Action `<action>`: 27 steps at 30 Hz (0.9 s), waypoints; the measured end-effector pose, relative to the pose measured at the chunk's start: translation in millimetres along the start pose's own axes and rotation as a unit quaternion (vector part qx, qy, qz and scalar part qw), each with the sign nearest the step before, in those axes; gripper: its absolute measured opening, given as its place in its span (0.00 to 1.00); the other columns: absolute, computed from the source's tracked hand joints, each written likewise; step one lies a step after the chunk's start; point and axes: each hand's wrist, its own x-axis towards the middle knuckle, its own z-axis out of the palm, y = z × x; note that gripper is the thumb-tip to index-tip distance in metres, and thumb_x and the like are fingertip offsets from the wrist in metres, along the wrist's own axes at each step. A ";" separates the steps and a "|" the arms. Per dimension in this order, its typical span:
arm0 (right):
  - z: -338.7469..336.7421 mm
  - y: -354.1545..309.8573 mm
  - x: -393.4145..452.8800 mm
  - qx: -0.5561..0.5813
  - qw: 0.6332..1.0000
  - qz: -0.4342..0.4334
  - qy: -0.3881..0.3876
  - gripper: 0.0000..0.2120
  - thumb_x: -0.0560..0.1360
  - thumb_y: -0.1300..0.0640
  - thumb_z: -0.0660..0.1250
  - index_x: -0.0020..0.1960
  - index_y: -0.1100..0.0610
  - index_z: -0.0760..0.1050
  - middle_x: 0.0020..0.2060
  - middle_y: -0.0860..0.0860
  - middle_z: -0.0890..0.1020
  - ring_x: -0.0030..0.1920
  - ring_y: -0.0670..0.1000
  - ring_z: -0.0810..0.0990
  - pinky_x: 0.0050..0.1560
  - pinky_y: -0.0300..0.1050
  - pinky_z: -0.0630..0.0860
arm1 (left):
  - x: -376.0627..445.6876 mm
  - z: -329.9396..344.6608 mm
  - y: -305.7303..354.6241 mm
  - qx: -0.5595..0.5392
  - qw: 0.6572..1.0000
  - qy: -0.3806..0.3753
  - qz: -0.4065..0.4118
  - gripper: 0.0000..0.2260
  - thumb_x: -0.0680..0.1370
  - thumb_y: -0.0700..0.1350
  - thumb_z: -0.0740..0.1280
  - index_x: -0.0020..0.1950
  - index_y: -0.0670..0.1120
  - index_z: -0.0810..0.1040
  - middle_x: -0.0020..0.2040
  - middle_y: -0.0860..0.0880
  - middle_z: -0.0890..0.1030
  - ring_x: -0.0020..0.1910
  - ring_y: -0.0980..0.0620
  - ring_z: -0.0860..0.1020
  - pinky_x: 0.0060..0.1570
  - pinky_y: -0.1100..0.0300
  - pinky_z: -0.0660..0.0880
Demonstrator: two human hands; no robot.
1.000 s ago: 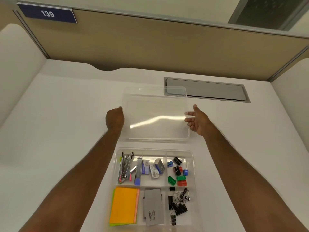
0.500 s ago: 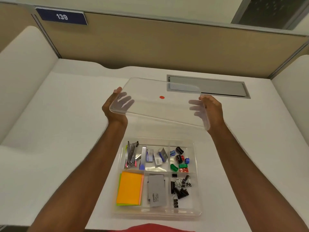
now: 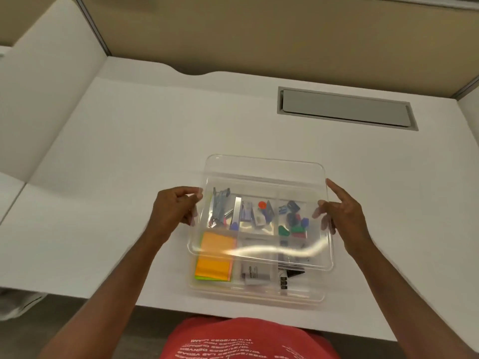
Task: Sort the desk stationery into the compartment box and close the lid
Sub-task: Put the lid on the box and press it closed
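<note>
Head view: clear lid (image 3: 261, 208) hovers over compartment box (image 3: 256, 288), offset toward 12 o'clock.
Left hand (image 3: 173, 211): pinches lid's 9 o'clock edge.
Right hand (image 3: 342, 216): grips 3 o'clock edge.
Advice: draw toward 6 o'clock, square corners, press evenly.

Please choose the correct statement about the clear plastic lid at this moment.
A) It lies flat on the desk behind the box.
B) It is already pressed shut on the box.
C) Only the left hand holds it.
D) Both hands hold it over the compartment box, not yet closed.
D: the left hand and right hand grip the sides of the clear plastic lid, which sits offset above the clear compartment box, leaving its near row uncovered.
</note>
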 end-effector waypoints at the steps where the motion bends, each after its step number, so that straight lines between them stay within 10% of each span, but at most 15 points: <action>1: 0.0 5.9 -3.3 -0.019 1.000 0.004 0.003 0.25 0.79 0.60 0.67 0.74 0.47 0.68 0.34 0.57 0.85 0.24 0.51 0.74 0.22 0.39 0.68 | -6.0 1.5 -4.9 0.028 1.000 0.007 0.006 0.05 0.76 0.45 0.73 0.51 0.48 0.85 0.29 0.43 0.81 0.24 0.47 0.78 0.28 0.57 0.78; 10: -0.7 29.2 -23.4 -0.258 0.966 -0.035 0.010 0.23 0.81 0.50 0.62 0.76 0.45 0.64 0.29 0.46 0.81 0.31 0.44 0.80 0.35 0.32 0.70 | -43.7 11.2 -28.7 0.273 0.953 0.079 0.107 0.11 0.77 0.52 0.71 0.58 0.53 0.83 0.31 0.56 0.82 0.33 0.60 0.80 0.42 0.60 0.79; 23: 2.7 59.5 -47.4 -0.331 0.941 -0.066 -0.004 0.29 0.79 0.40 0.53 0.79 0.42 0.54 0.27 0.51 0.78 0.29 0.50 0.78 0.31 0.46 0.75 | -60.4 10.4 -43.4 0.304 0.944 0.107 0.074 0.13 0.79 0.53 0.68 0.61 0.52 0.82 0.42 0.57 0.81 0.38 0.57 0.80 0.43 0.62 0.77; 27: 3.8 59.8 -41.4 -0.292 0.952 -0.086 0.019 0.29 0.78 0.41 0.57 0.78 0.40 0.57 0.49 0.49 0.81 0.41 0.45 0.80 0.38 0.40 0.75 | -65.0 21.0 -51.7 0.291 0.947 0.120 0.061 0.15 0.80 0.52 0.66 0.66 0.52 0.77 0.51 0.55 0.83 0.40 0.60 0.79 0.40 0.69 0.72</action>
